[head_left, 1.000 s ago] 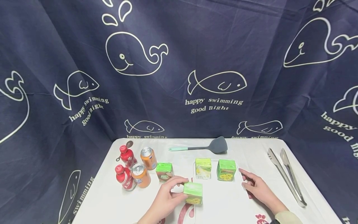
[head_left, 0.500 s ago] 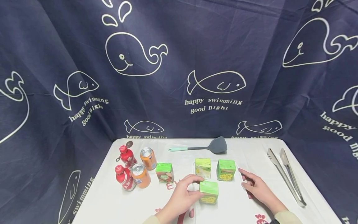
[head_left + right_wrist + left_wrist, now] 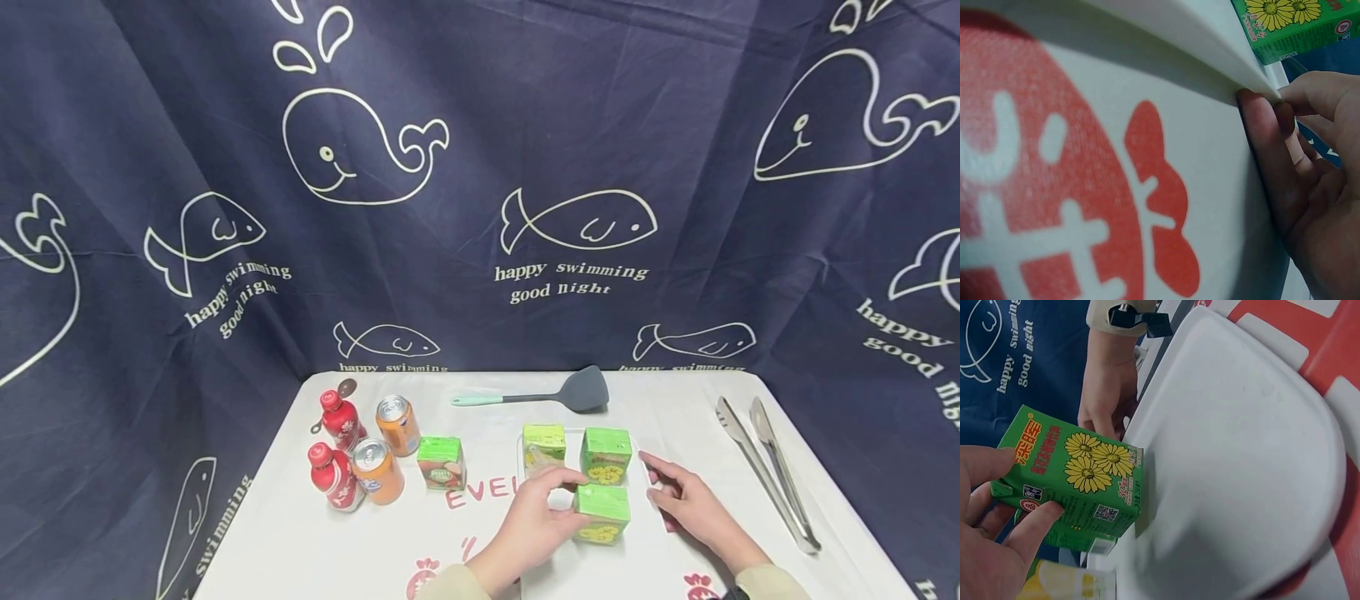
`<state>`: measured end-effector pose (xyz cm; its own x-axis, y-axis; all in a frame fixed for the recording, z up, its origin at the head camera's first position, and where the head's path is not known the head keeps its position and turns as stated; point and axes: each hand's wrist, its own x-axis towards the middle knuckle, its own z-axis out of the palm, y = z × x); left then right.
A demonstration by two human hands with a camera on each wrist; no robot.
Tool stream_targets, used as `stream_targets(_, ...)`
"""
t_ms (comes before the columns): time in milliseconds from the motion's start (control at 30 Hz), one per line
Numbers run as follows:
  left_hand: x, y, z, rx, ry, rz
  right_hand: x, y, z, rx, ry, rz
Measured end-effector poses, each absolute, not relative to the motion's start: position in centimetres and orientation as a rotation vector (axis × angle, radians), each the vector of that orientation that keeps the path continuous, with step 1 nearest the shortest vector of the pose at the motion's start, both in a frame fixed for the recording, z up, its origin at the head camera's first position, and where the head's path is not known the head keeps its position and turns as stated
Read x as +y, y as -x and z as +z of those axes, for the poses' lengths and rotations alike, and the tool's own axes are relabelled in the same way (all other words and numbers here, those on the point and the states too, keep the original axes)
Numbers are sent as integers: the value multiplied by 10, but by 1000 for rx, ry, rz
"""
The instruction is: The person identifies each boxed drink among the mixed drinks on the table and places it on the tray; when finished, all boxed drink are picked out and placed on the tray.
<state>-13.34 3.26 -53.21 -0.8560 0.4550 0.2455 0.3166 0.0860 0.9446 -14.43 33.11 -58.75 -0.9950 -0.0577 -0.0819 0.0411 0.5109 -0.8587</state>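
My left hand (image 3: 534, 523) grips a green drink carton (image 3: 602, 518) with yellow flowers by its left side, thumb on one face. It is held over the white tray (image 3: 1241, 431), and the left wrist view shows the flowered face plainly. Behind it, toward the tray's far side, stand a second green flowered carton (image 3: 607, 457) and a yellow-green carton (image 3: 543, 443), partly hidden by my left hand. At the tray's right side, my right hand (image 3: 692, 505) pinches the tray rim (image 3: 1210, 53) between thumb and fingers.
Left of the tray stands another green carton (image 3: 441, 462). Beyond it are orange cans (image 3: 378, 472), red-capped bottles (image 3: 335, 477) and a spoon (image 3: 347, 387). A spatula (image 3: 583, 390) lies along the back; metal tongs (image 3: 772, 475) lie at the right.
My left hand has carried the green flowered carton rightward, from the tray's left edge to in front of the second flowered carton. My right hand stays at the tray's right side.
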Motion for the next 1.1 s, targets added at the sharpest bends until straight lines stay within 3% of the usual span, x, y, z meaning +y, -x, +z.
stream_targets(200,48,134,-538,2317,-895,1857,331,145,-588,2630,-5,-1512)
stream_targets(1100,64,127,-538,2418,-875,1718,330,145,-587,2624,-40,-1495)
